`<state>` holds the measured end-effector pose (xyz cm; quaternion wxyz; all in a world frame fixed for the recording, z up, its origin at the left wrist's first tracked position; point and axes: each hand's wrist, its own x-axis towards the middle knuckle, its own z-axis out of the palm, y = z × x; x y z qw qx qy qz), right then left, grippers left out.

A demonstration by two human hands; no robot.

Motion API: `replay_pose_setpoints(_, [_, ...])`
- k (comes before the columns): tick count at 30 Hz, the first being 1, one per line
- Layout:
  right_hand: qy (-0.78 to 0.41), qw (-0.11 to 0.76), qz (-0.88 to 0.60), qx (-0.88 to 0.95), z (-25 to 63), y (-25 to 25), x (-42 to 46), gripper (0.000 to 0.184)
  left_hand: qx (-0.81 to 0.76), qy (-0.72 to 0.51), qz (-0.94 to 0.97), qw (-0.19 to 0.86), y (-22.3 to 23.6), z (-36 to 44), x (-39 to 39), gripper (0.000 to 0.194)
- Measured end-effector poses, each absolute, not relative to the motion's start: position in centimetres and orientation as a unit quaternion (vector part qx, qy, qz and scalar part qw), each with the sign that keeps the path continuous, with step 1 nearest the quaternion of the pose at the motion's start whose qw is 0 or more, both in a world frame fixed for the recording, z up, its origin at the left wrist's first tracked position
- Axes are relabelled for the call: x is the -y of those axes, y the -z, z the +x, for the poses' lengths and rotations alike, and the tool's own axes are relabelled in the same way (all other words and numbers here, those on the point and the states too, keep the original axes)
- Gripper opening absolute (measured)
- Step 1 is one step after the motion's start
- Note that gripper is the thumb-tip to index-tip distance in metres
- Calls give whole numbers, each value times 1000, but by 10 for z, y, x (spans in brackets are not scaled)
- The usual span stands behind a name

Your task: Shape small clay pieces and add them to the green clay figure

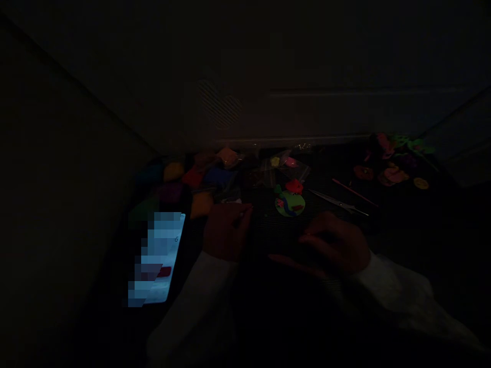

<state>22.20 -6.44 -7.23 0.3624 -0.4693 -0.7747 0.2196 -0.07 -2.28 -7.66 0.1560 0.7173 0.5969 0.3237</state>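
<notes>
In dim light my left hand (226,230) is closed, thumb and fingers pinched together near the bags; whatever it may hold is too dark to make out. My right hand (337,243) is also bent into a pinch, with a faint reddish spot at the fingertips that I cannot identify. Below it lies a long pink modelling tool (295,265). Between and beyond the hands sits a green clay disc (301,202) decorated with a blue strip and small red and brown pieces. A red clay lump (294,186) touches its far edge.
Metal scissors (341,204) and a thin pink stick (355,192) lie right of the disc. A lit phone (174,260) is at left. Bags of coloured clay, including an orange one (201,203), line the back left. Clay shapes (395,175) sit back right, before the wall.
</notes>
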Motion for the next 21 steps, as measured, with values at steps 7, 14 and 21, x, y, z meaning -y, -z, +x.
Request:
replay_pose_setpoints(7, [-127, 272, -502, 811, 222, 80, 61, 14, -547, -205, 811, 29, 97, 5, 21, 17])
replay_pose_setpoints(14, [-127, 223, -507, 823, 228, 100, 58, 20, -550, -236, 801, 1, 95, 11, 24, 18])
replay_pose_setpoints(21, [-126, 226, -512, 819, 236, 101, 59, 16, -547, -212, 810, 29, 100, 13, 21, 17])
